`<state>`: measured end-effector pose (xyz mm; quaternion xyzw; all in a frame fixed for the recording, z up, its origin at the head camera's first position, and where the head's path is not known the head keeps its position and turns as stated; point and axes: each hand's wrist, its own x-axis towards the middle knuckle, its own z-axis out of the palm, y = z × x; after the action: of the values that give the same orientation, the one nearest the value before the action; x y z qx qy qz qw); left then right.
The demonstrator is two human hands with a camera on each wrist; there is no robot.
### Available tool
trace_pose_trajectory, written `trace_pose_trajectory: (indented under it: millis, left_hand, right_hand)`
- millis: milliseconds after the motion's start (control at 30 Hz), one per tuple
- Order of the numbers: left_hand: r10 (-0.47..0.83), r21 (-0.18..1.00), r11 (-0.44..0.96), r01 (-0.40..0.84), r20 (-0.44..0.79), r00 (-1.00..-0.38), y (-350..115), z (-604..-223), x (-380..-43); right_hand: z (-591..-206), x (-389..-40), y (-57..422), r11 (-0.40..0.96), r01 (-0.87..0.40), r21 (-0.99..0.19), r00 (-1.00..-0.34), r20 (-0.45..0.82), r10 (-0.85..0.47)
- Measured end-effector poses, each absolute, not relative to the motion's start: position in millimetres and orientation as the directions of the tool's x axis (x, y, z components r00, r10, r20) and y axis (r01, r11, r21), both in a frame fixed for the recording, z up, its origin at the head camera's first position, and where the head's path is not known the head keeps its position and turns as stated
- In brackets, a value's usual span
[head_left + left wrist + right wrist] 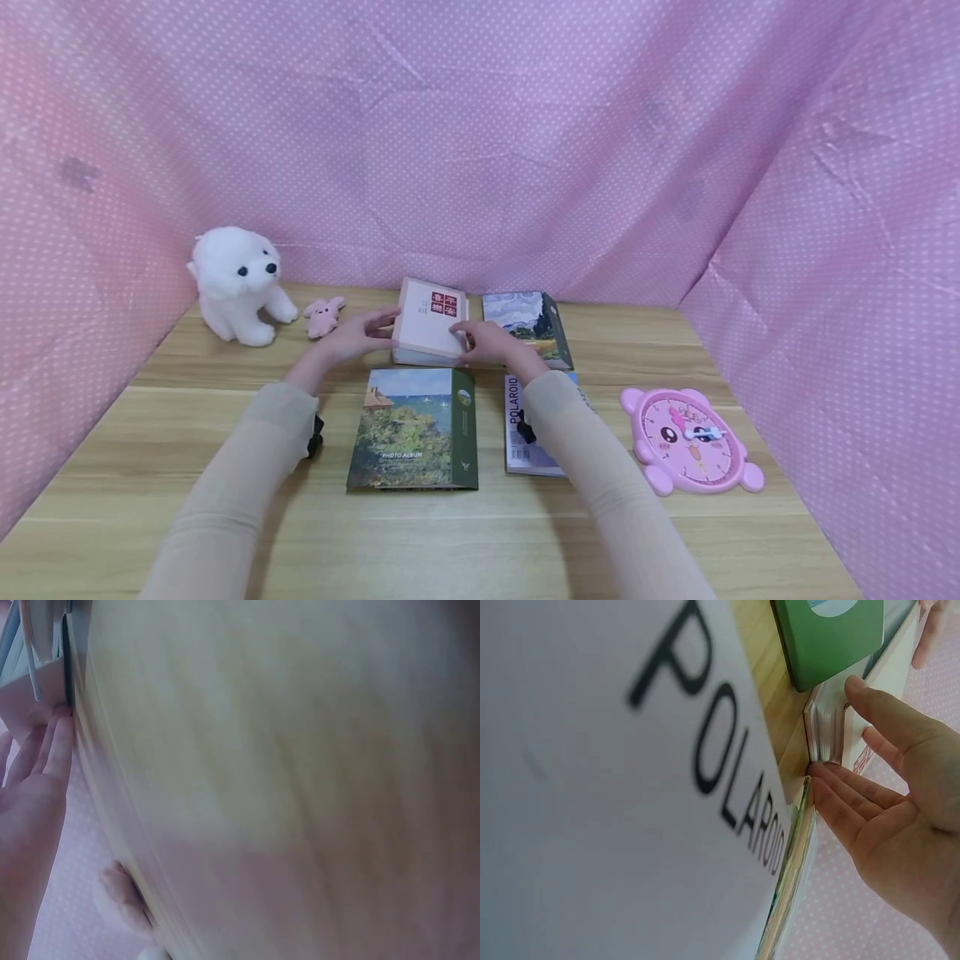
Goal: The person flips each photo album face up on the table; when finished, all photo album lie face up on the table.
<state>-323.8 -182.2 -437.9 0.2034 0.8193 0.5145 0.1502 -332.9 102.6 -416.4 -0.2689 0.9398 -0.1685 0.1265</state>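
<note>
- Dotted pink curtain [450, 150]: runs out of frame.
- Wooden table [397, 542]: cut off below.
- POLAROID book [517, 437]: lies partly hidden by right sleeve [592, 450].
- Cream book [422, 329]: lies far back.
- Left hand [356, 335]: touches book's left edge, fingers nearly straight.
- Right hand [493, 343]: touches book's near right corner, thumb apart from extended fingers.

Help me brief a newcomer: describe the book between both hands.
On the wooden table, look rightward from the white plush toy. The pale book is between the left hand and right hand. Unlike the landscape book beside it, its cover carries red squares of characters.
</note>
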Motion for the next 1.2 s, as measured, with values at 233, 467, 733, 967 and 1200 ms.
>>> trace_pose_trajectory:
  millis: [233,467,733,967,1200]
  left_hand:
    - [0.486,0.900,0.394,0.184,-0.034,-0.873,-186,-438,-324]
    - [0.482,0.886,0.428,0.177,-0.059,-0.874,-192,-440,-324]
    - [0.471,0.858,0.480,0.184,-0.074,-0.879,-197,-439,-322]
    - [0.460,0.816,0.539,0.209,-0.078,-0.885,-197,-432,-320]
    - [0.450,0.782,0.581,0.227,-0.076,-0.890,-187,-412,-313]
  right_hand:
    - [-416,-334,103,0.793,-0.438,-0.422,-0.824,-0.163,-0.542]
    - [-413,-333,104,0.805,-0.411,-0.427,-0.827,-0.196,-0.527]
    - [-411,-331,103,0.801,-0.409,-0.436,-0.815,-0.220,-0.536]
    - [-405,-329,106,0.798,-0.431,-0.421,-0.799,-0.232,-0.555]
    - [-386,-323,115,0.774,-0.424,-0.470,-0.805,-0.196,-0.559]
